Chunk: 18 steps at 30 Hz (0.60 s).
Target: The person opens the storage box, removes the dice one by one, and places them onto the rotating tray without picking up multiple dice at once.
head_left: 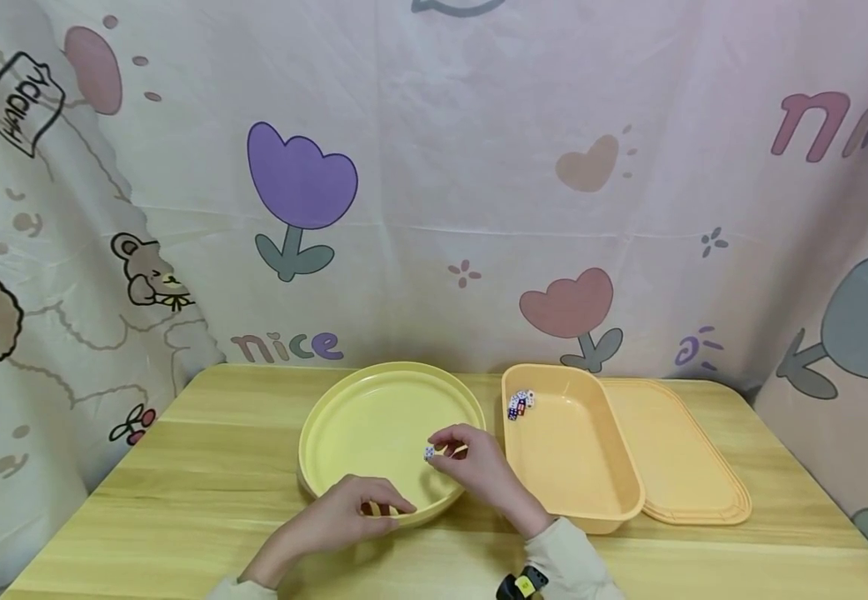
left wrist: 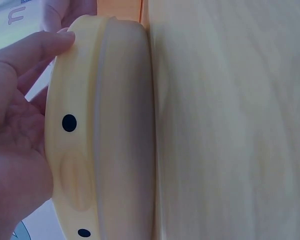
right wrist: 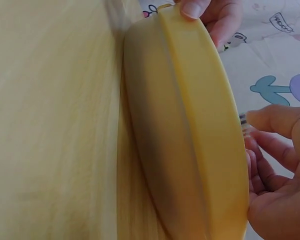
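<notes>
A round yellow tray (head_left: 359, 425) with a raised rim stands on the table, left of centre. My left hand (head_left: 344, 515) grips its near rim, thumb on the outer side and fingers over the edge. Above the right part of the tray, my right hand (head_left: 476, 465) pinches a small white die (head_left: 429, 452) between thumb and fingertips. In the right wrist view the die (right wrist: 243, 119) shows just past the rim, partly hidden. Several dice (head_left: 520, 403), white, blue and red, lie clustered in the far left corner of a rectangular orange-yellow box (head_left: 569, 442).
To the right of the box a flat lid (head_left: 677, 454) of similar colour lies on the wooden table (head_left: 202, 467), partly behind the box wall. A printed curtain (head_left: 419, 192) hangs at the back and both sides. The right wrist wears a black band (head_left: 521, 583).
</notes>
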Motion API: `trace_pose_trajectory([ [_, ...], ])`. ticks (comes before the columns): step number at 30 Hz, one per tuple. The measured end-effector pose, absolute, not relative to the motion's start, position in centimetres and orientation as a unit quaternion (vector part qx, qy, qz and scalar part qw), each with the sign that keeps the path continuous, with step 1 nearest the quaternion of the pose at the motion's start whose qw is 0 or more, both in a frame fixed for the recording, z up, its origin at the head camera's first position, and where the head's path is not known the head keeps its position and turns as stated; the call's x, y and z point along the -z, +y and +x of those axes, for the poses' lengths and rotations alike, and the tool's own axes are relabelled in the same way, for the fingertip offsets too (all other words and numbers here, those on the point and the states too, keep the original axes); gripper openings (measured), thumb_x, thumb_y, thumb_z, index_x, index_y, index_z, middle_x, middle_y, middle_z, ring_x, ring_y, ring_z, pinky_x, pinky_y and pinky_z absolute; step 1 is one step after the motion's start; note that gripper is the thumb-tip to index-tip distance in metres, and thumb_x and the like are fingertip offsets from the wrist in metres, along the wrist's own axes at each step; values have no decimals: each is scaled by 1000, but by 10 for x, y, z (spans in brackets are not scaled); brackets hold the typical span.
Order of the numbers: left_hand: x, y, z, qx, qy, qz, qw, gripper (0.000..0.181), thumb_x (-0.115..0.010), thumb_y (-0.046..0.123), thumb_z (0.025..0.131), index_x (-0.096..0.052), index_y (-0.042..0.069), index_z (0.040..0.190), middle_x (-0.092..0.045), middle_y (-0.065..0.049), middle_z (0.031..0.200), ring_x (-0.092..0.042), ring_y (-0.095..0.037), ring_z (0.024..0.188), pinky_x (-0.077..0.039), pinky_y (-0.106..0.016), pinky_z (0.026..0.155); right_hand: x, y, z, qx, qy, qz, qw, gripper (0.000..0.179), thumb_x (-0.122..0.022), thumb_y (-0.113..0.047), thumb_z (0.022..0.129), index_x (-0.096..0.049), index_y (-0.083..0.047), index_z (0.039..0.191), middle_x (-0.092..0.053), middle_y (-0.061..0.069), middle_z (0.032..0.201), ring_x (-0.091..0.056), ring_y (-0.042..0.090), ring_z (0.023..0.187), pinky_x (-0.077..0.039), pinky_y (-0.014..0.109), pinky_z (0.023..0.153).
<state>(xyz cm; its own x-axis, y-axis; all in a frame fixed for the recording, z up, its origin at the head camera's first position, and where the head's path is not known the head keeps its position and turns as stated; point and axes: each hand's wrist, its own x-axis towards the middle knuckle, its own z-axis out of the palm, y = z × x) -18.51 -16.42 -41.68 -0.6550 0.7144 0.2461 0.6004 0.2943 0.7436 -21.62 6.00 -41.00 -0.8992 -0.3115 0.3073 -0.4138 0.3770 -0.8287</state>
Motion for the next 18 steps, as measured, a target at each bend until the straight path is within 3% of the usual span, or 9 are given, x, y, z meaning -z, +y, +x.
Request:
trace_pose_trajectory([
  [5, 416, -164, -186, -432, 799, 415, 63, 19, -62, 9, 84, -69, 11, 102, -64, 6, 93, -53, -3, 79, -45, -23, 63, 410, 60, -217, -497, -833, 231, 75, 20, -64, -9, 83, -65, 2, 100, -62, 7, 91, -56, 16, 79, -48, 25, 67],
  [18, 415, -164, -185, -430, 800, 414, 63, 19, -62, 11, 85, -69, 10, 103, -64, 6, 94, -54, -3, 80, -45, -23, 64, 411, 60, -217, -495, -834, 233, 75, 18, -63, -7, 84, -65, 2, 99, -62, 7, 92, -57, 18, 81, -48, 25, 67],
])
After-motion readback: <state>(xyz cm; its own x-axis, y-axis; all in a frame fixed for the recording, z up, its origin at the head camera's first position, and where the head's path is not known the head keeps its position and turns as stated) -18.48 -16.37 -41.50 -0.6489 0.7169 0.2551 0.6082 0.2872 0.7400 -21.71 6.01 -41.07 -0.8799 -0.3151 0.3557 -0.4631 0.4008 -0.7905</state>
